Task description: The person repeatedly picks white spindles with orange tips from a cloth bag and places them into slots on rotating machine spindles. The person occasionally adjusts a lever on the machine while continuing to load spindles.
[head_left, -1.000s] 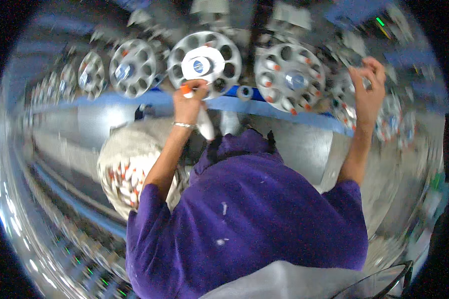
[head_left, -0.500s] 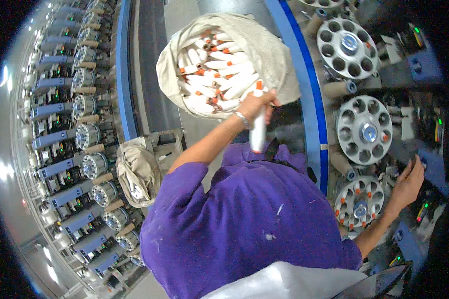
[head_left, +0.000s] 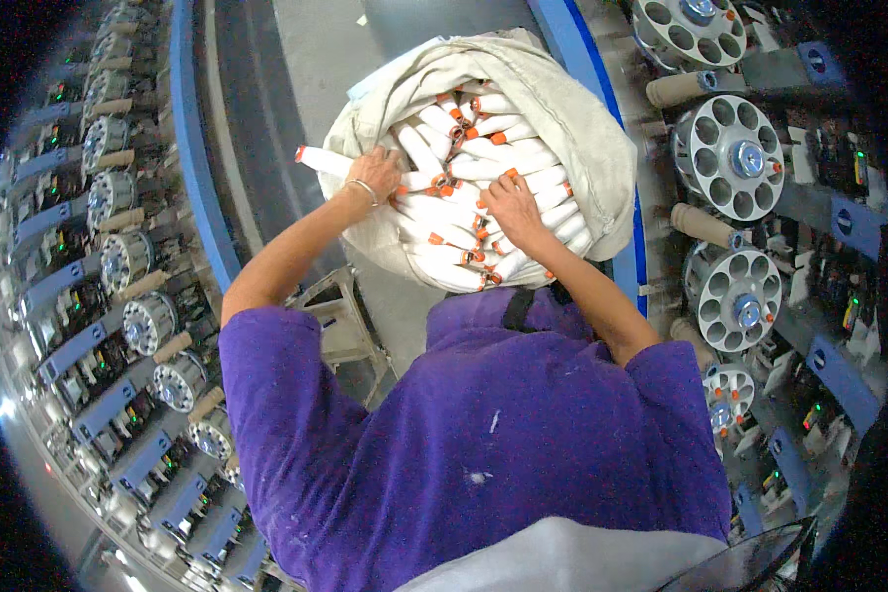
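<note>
A cloth sack (head_left: 602, 158) stands in front of me, its mouth wide and filled with white yarn bobbins (head_left: 454, 212) that have orange tips. My left hand (head_left: 375, 174), with a bracelet at the wrist, is closed around one yarn bobbin (head_left: 324, 162) at the sack's left side. That bobbin's orange end sticks out leftward past the rim. Inside the sack, on the right, my right hand (head_left: 515, 209) has its fingers curled on a bobbin's orange tip (head_left: 510, 174). The rest of that bobbin is hard to separate from the pile.
On the right runs a winding machine with round metal magazines (head_left: 728, 158), brown cones (head_left: 699, 225) and a blue rail (head_left: 577, 59). Another row of magazines (head_left: 148, 321) lines the left. A metal cart frame (head_left: 340, 326) stands beside my left arm.
My right hand has come from the machine on the right into the sack. My left hand, holding a bobbin, has moved from the sack's near right edge to its left side. The view has shifted.
</note>
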### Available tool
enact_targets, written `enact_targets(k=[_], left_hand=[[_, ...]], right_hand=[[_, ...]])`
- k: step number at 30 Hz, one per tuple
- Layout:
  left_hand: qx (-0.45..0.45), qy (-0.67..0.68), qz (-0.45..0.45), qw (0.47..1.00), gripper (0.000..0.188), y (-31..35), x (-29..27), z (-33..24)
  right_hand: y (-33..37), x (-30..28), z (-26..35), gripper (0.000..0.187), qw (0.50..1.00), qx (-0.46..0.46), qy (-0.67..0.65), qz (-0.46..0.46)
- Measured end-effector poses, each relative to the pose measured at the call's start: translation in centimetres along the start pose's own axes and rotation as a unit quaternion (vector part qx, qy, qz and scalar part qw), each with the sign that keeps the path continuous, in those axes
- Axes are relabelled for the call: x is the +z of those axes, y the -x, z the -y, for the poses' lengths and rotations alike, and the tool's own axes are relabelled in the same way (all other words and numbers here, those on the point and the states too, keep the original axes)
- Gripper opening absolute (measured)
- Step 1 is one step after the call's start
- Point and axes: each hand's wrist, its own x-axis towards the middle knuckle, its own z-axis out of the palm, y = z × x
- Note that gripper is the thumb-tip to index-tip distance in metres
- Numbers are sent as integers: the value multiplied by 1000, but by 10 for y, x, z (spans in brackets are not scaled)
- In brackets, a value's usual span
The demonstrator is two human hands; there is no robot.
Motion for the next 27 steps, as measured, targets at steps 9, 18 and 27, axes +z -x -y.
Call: enact_targets(k=[9,18,27], left_hand=[[-33,623,-219,750,18,56,-120,14],[-458,770,-164,413,39,-54,-52,-4],[-308,307,-145,889,31,-137,-90,45]], right_hand=[[46,-210,-45,11,888,313,-293,-163],[-47,-71,-72,16,993,8,-43,106],[-68,-48,-88,9,991,-47,58,108]])
